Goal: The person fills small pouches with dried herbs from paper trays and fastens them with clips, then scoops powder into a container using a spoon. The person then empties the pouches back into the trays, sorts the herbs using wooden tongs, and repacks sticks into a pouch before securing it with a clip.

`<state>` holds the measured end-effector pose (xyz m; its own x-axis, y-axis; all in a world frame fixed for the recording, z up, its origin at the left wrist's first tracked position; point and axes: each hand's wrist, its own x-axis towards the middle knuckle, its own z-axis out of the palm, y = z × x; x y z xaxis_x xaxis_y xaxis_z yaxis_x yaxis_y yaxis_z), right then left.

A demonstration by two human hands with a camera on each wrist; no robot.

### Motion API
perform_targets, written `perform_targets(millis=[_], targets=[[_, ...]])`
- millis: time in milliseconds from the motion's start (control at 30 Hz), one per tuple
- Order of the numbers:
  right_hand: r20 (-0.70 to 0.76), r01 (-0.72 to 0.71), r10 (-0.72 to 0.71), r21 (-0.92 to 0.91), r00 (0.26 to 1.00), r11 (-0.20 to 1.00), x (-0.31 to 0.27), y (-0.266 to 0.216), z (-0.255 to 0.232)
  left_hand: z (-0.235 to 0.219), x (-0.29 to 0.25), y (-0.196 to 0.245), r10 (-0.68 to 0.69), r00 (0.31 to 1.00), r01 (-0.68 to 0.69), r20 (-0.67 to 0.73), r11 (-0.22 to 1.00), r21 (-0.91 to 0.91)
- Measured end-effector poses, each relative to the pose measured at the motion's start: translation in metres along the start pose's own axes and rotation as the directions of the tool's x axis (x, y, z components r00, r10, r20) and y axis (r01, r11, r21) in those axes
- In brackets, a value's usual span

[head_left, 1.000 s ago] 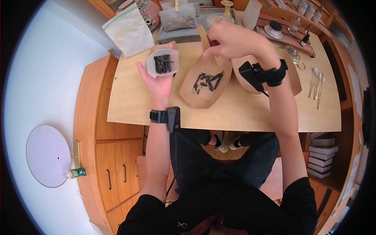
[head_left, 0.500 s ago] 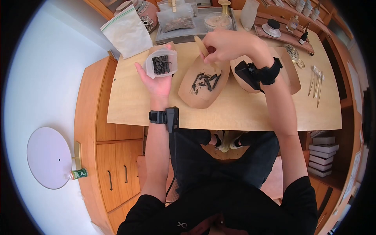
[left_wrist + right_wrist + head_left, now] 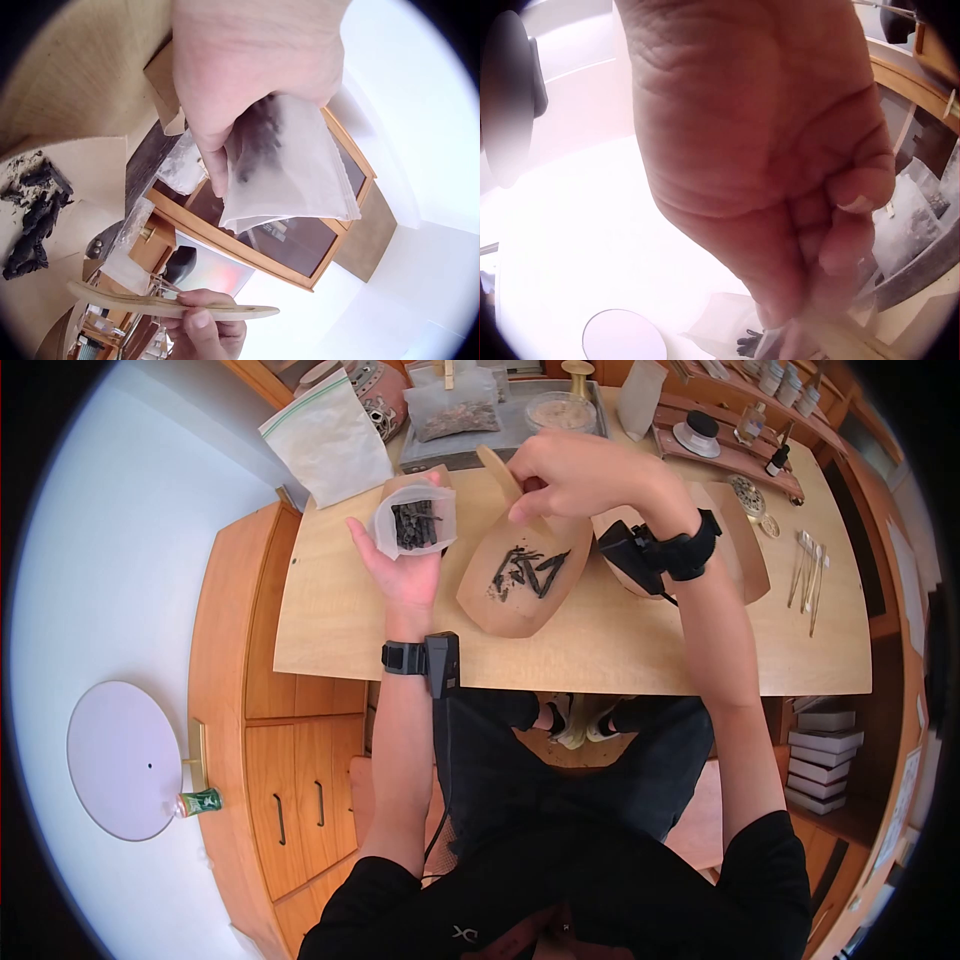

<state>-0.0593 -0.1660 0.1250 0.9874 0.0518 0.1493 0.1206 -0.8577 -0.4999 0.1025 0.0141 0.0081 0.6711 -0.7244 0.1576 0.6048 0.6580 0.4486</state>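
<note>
On its upturned palm my left hand (image 3: 408,582) holds a frosted translucent pouch (image 3: 307,172), its fingers around the back and the thumb sticking out sideways. Black charcoal-like sticks (image 3: 414,525) show through the pouch's mouth. My right hand (image 3: 590,472) pinches a flat, slightly curved pale wooden tool (image 3: 135,302), whose upper end leans toward the pouch. Below that hand lies a boat-shaped brown paper tray (image 3: 500,618) holding several black sticks (image 3: 540,582) and crumbs. The tool's lower end hangs over the tray's far part, largely hidden by the hand.
A second paper tray (image 3: 755,575) lies under the right forearm. Metal tools (image 3: 812,580) lie at the right. Behind stand a white zip bag (image 3: 330,445), a grey tray (image 3: 515,410) with bags and a round dish (image 3: 560,410), and a wooden rack (image 3: 725,455) with bottles.
My right hand has shifted slightly left, and the tool's upper end has swung left toward the pouch. The sticks in the paper tray lie differently. The left hand stays nearly still.
</note>
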Motion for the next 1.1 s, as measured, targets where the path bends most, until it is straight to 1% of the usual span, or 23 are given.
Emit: perform_targets(millis=[133,200,233,300,333,400,533,633,700,800,933,1000,1033,1100], targets=[[-0.046,-0.023,0.024,0.015,0.999,1.000,-0.002,-0.005,-0.006,0.001,0.000,-0.001,0.021,1.000,-0.021,-0.012,0.999,0.045],[0.002,-0.031,0.031,-0.033,1.000,0.999,-0.002,-0.008,-0.007,0.001,0.000,-0.001,0.020,1.000,-0.019,-0.017,0.999,0.036],[0.001,-0.031,0.032,-0.033,1.000,0.999,-0.001,-0.008,-0.005,0.000,0.000,-0.001,0.018,1.000,-0.017,-0.022,0.999,0.027],[0.050,0.009,-0.007,-0.042,0.999,0.999,0.000,-0.007,-0.001,0.000,0.001,-0.001,0.017,1.000,-0.017,-0.015,1.000,0.026],[0.049,0.008,-0.006,-0.042,0.999,0.999,0.000,-0.007,0.000,0.000,0.001,-0.001,0.019,1.000,-0.018,-0.010,1.000,0.023],[0.111,-0.049,0.054,-0.048,0.992,0.998,0.001,-0.008,0.002,0.000,0.001,-0.001,0.024,1.000,-0.023,-0.018,0.999,0.022],[0.145,-0.067,0.083,-0.109,0.986,0.992,-0.001,-0.003,0.003,-0.001,0.001,0.000,0.020,1.000,-0.020,-0.016,1.000,0.004],[0.158,-0.098,0.110,-0.081,0.981,0.992,-0.004,-0.005,-0.003,-0.001,0.001,0.001,0.000,1.000,0.000,-0.002,1.000,-0.027],[0.184,-0.133,0.138,-0.041,0.973,0.990,-0.004,-0.004,-0.002,0.000,0.000,0.000,0.007,1.000,-0.007,-0.009,1.000,-0.015],[0.196,-0.115,0.127,-0.072,0.972,0.991,0.001,0.003,0.007,0.001,0.000,-0.001,0.017,1.000,-0.017,-0.022,1.000,0.004],[0.151,-0.086,0.092,-0.047,0.984,0.995,0.003,0.008,0.011,0.003,-0.001,0.000,0.003,1.000,-0.003,-0.010,1.000,-0.002],[0.133,-0.092,0.110,-0.130,0.985,0.987,0.000,-0.001,0.003,0.003,-0.001,0.000,0.004,1.000,-0.004,-0.009,1.000,-0.008],[0.133,-0.093,0.110,-0.129,0.985,0.987,-0.002,-0.004,-0.001,0.003,-0.001,0.000,0.005,1.000,-0.005,-0.008,1.000,-0.014],[0.048,-0.081,0.085,-0.077,0.995,0.994,-0.007,-0.008,-0.008,-0.001,-0.001,0.000,0.008,1.000,-0.008,0.019,1.000,-0.021]])
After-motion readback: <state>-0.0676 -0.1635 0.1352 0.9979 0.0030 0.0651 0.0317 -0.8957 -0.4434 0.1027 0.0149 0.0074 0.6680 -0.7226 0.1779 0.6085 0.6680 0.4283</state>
